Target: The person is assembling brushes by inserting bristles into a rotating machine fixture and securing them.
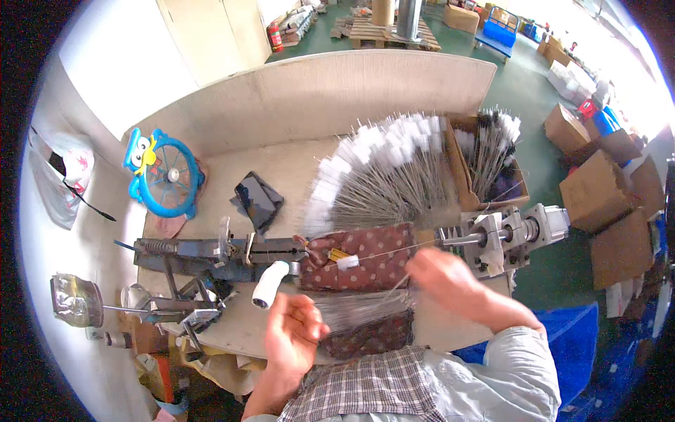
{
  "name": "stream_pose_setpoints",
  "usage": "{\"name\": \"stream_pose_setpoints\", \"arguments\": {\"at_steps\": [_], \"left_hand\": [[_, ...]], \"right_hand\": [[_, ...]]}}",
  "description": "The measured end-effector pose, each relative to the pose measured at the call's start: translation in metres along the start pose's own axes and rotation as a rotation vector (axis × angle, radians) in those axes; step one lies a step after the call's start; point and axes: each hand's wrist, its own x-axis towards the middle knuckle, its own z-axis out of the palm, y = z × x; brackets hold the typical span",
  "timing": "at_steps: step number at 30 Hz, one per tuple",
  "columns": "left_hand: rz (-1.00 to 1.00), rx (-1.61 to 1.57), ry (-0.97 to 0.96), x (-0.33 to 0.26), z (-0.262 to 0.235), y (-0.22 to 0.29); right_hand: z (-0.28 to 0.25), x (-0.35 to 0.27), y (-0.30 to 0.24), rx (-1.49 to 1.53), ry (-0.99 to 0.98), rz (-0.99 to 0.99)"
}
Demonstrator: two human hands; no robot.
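My left hand [290, 334] is raised palm-up by the table's front edge, its fingers loosely bent and apart with nothing seen in them. Just beyond it is a white-wrapped lever handle [270, 284]. My right hand [444, 276] is blurred by motion beside the machine's metal spindle [464, 240]; whether its fingers hold anything is unclear. A wire brush with a white bristle head [347, 262] lies over a dotted brown cloth [380, 246], its thin stem running right toward the spindle. Nearer me, a bundle of bare wire stems [358, 311] rests between my hands.
Many white-tipped wire brushes [387, 169] fan out at the back. A cardboard box [460, 169] of brushes stands right of them. On the left are a blue cartoon-shaped fan [172, 174], a dark folded cloth [257, 200] and a metal clamp mechanism [190, 302]. A low panel [337, 95] edges the table.
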Motion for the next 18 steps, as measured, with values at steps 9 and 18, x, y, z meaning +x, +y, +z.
{"name": "stream_pose_setpoints", "arguments": {"at_steps": [9, 18], "left_hand": [[0.245, 1.076, -0.614, 0.051, 0.052, -0.054], [0.868, 2.161, -0.437, 0.135, 0.039, -0.103]], "right_hand": [[-0.042, 0.011, 0.046, 0.076, 0.379, 0.204], [-0.001, 0.014, 0.066, 0.158, 0.241, 0.321]]}}
